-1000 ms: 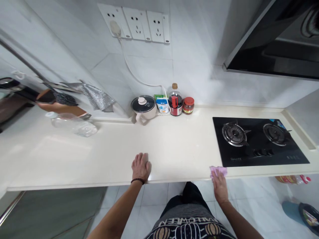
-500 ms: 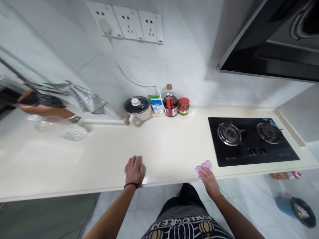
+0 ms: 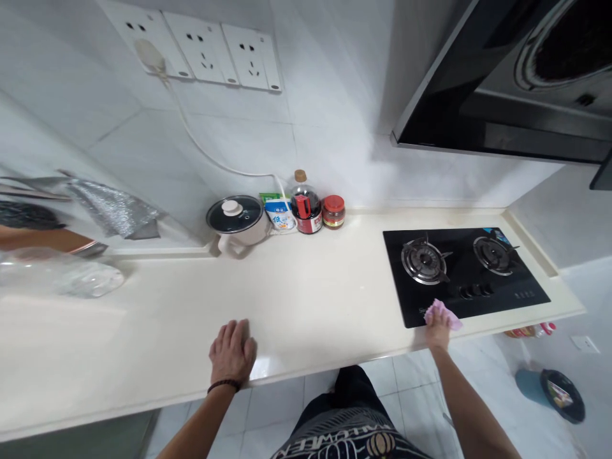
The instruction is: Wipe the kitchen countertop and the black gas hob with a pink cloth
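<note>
Right hand (image 3: 437, 328) has a grip on a bunched pink cloth (image 3: 449, 315), which sits at the front edge of the black gas hob (image 3: 471, 290), near its left corner; left hand (image 3: 233, 352) is just planted palm-down on the bench (image 3: 310, 293), fingers loosely spread; lidded pot (image 3: 248, 234)'s back by the wall, beside some jars and packets.

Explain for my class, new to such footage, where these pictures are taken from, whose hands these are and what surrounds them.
There is no machine: a camera worn on a person's head looks forward and down at their own bare hands. The left hand rests on the counter. The right hand holds a pink cloth at the front edge of the stove. At the back are a lidded pot, a packet, a red-labelled bottle and a red-lidded jar. A clear bottle lies at the left.
</note>
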The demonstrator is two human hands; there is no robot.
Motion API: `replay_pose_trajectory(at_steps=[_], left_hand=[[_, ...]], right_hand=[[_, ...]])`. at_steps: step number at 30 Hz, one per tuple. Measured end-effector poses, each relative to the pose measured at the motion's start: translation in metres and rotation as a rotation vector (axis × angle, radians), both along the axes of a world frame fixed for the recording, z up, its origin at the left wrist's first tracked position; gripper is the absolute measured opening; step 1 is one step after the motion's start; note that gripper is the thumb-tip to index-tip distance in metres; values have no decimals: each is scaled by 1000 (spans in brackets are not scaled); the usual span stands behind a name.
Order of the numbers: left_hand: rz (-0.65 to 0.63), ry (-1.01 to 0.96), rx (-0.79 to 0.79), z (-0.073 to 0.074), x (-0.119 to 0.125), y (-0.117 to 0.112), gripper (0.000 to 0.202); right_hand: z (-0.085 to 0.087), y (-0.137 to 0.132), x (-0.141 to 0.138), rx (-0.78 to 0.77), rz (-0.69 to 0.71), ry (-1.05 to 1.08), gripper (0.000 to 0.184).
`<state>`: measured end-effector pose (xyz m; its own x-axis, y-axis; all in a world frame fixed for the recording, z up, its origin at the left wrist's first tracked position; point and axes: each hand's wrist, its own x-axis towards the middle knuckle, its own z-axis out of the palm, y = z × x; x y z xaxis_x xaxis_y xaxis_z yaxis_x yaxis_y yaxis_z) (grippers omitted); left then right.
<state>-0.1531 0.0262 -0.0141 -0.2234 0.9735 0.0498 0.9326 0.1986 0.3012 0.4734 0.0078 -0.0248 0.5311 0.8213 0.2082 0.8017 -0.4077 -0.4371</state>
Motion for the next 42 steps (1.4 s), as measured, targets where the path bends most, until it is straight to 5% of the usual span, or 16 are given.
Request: replay_pose_trajectory(at_steps=[3,6,9,13,17,23,28,31,34,37,42], left_hand=[[2,24,-22,1,-1,1,58],[0,28,-29,2,-2,2,58],[3,24,-16,2,-3,2,59],[8,16,-9,1,-4,2,59],[14,1,12,-2,-7,2,60],[-4,-26,62,-9,-11,3,64],[16,-41,78,-11,-10,5,66],[17,-56,89,-12,-11,6,66],[8,-68,117,-15,-13,8,66],[6,-79,144,-18,-14,9,67],[-5,-120,162,-14,-10,8,67]], right_hand=[[-12,19,-42,-148,153,-56,64],[-17,18,-46,-308,298,-158,61],[-13,14,1,-321,318,-233,62],[-2,30,78,-313,157,-231,65],[6,55,97,-352,52,-227,73],[-13,30,21,-151,165,-206,65],[-39,-18,-117,-103,590,-239,56],[-37,-27,-200,-147,803,-161,54],[-26,-24,-249,-198,952,-61,51],[-21,-26,-247,-192,974,-6,47],[-18,-46,-161,-93,712,81,42]])
